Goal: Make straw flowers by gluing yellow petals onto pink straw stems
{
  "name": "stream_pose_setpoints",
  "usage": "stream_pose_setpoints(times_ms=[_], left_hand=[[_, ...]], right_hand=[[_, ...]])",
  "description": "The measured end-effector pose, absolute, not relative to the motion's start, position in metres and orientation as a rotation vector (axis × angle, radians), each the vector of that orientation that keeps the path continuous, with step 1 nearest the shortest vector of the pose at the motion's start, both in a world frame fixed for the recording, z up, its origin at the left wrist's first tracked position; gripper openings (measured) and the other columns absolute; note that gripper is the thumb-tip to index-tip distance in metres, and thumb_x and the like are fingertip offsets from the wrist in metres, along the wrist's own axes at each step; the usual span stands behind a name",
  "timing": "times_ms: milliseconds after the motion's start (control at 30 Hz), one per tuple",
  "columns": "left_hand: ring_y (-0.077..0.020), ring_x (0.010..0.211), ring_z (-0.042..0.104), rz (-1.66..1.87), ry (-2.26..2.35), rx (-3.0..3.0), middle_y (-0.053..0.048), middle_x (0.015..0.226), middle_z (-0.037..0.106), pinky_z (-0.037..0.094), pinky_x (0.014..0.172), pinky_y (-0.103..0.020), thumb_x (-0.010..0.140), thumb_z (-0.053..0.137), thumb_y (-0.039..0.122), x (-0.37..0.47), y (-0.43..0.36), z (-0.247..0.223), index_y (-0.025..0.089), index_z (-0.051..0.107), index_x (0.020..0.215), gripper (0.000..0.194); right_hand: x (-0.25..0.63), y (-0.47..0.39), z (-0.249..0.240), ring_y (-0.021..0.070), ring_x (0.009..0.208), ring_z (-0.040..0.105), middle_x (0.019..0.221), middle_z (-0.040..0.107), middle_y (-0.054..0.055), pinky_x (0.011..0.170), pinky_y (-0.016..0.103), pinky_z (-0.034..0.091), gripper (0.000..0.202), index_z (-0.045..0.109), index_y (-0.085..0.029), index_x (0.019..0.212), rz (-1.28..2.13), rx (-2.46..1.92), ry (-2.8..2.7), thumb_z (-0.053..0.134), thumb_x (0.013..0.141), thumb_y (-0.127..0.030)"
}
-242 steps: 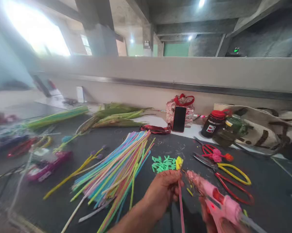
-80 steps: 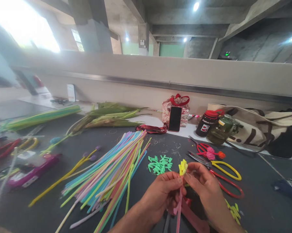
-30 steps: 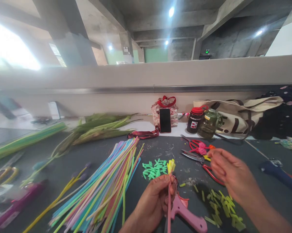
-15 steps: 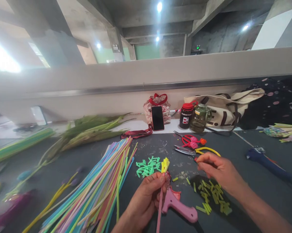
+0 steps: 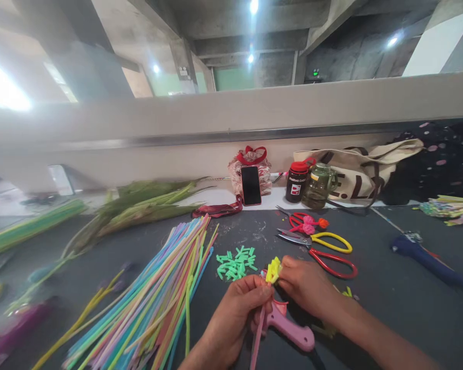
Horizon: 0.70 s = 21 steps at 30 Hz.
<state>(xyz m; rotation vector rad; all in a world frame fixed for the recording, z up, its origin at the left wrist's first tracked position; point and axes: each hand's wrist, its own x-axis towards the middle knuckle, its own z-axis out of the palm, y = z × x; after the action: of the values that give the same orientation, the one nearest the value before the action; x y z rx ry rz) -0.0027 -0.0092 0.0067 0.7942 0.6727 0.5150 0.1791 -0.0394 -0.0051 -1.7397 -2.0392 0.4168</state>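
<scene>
My left hand (image 5: 241,308) pinches a pink stem (image 5: 257,336) topped with a cluster of yellow pieces (image 5: 273,270). The fingertips of my right hand (image 5: 304,285) are closed at the right side of the yellow cluster; whether they hold a separate piece is hidden. A pink glue gun (image 5: 291,329) lies beside and partly behind my left hand, its nozzle end hidden. Short green pieces (image 5: 236,263) lie in a pile behind my left hand. My right forearm covers most of the yellow-green pieces (image 5: 347,292) on the right.
Long colored strips (image 5: 158,298) fan out on the left. Yellow-and-red-handled scissors (image 5: 312,241) and smaller red scissors (image 5: 298,221) lie beyond my right hand. Farther back stand a phone (image 5: 251,185), a black bottle (image 5: 296,184), a green jug (image 5: 318,187) and a canvas bag (image 5: 354,177).
My right hand has moved left from beside the scissors to the yellow cluster, uncovering the red handle. Its forearm now covers most of the yellow-green pieces. My left hand and stem have shifted slightly right.
</scene>
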Motion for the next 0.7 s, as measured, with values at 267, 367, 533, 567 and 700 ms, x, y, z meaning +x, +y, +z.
stream_pose_setpoints(times_ms=[267, 367, 533, 567, 700], left_hand=[[-0.0016, 0.035, 0.039, 0.594, 0.697, 0.724, 0.003, 0.048, 0.053, 0.024, 0.035, -0.012, 0.070, 0.066, 0.027, -0.008, 0.000, 0.012, 0.012, 0.054, 0.060, 0.021], [-0.0017, 0.036, 0.040, 0.627, 0.690, 0.702, 0.003, 0.049, 0.053, 0.025, 0.036, -0.012, 0.069, 0.067, 0.026, -0.011, 0.002, 0.014, 0.012, 0.055, 0.061, 0.020], [-0.0029, 0.037, 0.044, 0.642, 0.667, 0.655, 0.001, 0.050, 0.056, 0.031, 0.037, -0.012, 0.070, 0.066, 0.028, -0.014, 0.006, 0.011, 0.010, 0.060, 0.068, 0.018], [-0.0032, 0.037, 0.045, 0.653, 0.665, 0.642, 0.001, 0.050, 0.056, 0.031, 0.037, -0.012, 0.070, 0.066, 0.028, -0.015, 0.007, 0.011, 0.010, 0.060, 0.069, 0.018], [-0.0023, 0.034, 0.041, 0.731, 0.657, 0.570, 0.003, 0.050, 0.056, 0.025, 0.033, -0.012, 0.066, 0.068, 0.026, -0.017, 0.010, 0.013, 0.012, 0.060, 0.070, 0.017]], right_hand=[[0.160, -0.064, 0.015, 0.0178, 0.073, 0.057, 0.081, 0.061, 0.001, 0.063, 0.027, 0.040, 0.010, 0.062, -0.023, 0.083, 0.430, -1.810, -2.060, 0.053, 0.079, -0.026], [0.140, -0.076, 0.012, 0.0273, 0.087, 0.056, 0.095, 0.062, 0.006, 0.073, 0.039, 0.043, 0.036, 0.059, -0.022, 0.101, 0.347, -1.866, -2.132, 0.064, 0.066, -0.029], [0.130, -0.077, -0.006, 0.0318, 0.090, 0.059, 0.100, 0.066, 0.014, 0.078, 0.047, 0.046, 0.050, 0.056, -0.014, 0.114, 0.289, -1.927, -2.194, 0.056, 0.064, -0.013], [0.134, -0.076, -0.009, 0.0313, 0.090, 0.060, 0.101, 0.066, 0.014, 0.078, 0.046, 0.047, 0.053, 0.055, -0.015, 0.116, 0.272, -1.899, -2.188, 0.054, 0.064, -0.011], [0.162, -0.077, -0.015, 0.0284, 0.096, 0.061, 0.110, 0.064, 0.012, 0.081, 0.044, 0.049, 0.054, 0.051, -0.018, 0.122, 0.174, -1.770, -1.914, 0.053, 0.068, -0.015]])
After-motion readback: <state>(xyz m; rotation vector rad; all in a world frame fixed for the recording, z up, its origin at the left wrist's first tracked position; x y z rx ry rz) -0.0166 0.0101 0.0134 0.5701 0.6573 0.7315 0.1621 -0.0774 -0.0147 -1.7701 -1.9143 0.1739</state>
